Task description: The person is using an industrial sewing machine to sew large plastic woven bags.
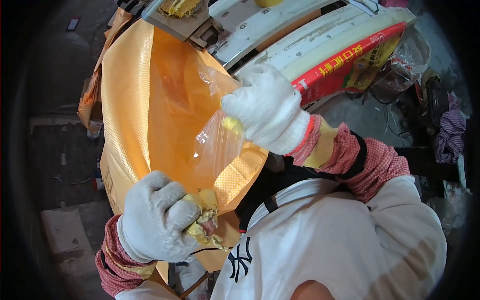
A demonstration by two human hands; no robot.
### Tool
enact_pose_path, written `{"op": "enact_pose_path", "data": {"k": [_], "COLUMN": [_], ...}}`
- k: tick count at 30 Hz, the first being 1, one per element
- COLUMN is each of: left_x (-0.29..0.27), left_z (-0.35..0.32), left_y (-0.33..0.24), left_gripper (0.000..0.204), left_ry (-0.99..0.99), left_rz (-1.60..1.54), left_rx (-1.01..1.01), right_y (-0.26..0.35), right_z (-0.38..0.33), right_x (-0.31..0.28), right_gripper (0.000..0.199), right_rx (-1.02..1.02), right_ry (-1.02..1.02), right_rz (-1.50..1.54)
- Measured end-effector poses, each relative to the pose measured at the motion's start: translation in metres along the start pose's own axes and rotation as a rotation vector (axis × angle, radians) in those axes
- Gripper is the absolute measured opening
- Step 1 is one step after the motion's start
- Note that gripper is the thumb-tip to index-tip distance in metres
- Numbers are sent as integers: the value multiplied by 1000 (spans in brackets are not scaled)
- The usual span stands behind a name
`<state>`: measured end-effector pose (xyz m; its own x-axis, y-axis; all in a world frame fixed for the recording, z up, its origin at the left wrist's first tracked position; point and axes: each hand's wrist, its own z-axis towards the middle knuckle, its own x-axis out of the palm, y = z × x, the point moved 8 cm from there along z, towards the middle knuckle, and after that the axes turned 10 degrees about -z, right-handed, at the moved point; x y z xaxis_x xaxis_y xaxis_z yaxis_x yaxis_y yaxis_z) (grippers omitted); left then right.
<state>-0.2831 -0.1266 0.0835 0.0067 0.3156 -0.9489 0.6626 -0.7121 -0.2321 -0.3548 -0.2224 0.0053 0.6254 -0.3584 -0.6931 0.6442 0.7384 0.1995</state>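
Below the machine frame (280,30): orange woven sack (130,105), mouth open, hanging before the person; clear plastic liner (217,145) inside it; right hand (267,107), gloved, pinching the liner's top edge; left hand (157,217), gloved, clenched around the liner's bunched lower end.

Large orange woven sack (127,100), mouth open, fills frame centre-left; weave glossy, paler along the folded rim. Clear plastic liner bag (215,145) sits inside it, crumpled at the near edge. Upper right: long white sack (320,45) lying flat, bearing a red label band (345,62) with yellow print and a yellow patch beside it.
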Motion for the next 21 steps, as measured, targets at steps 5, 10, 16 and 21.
{"op": "enact_pose_path", "data": {"k": [5,10,16,21], "left_x": [4,16,45,102], "left_z": [17,25,49,54], "left_y": [-15,-5,38,95], "left_gripper": [17,16,25,29], "left_ry": [-10,217,291,459], "left_rz": [-33,-140,-656,-188], "left_rx": [253,189,114,-246], "right_y": [11,61,69,57], "right_z": [-9,-46,-62,-66], "right_x": [23,21,-14,18], "right_gripper": [9,11,9,14], "right_rx": [-16,-563,-602,-454], "right_ry": [256,423,173,696], "right_rz": [-58,170,-7,481]}}
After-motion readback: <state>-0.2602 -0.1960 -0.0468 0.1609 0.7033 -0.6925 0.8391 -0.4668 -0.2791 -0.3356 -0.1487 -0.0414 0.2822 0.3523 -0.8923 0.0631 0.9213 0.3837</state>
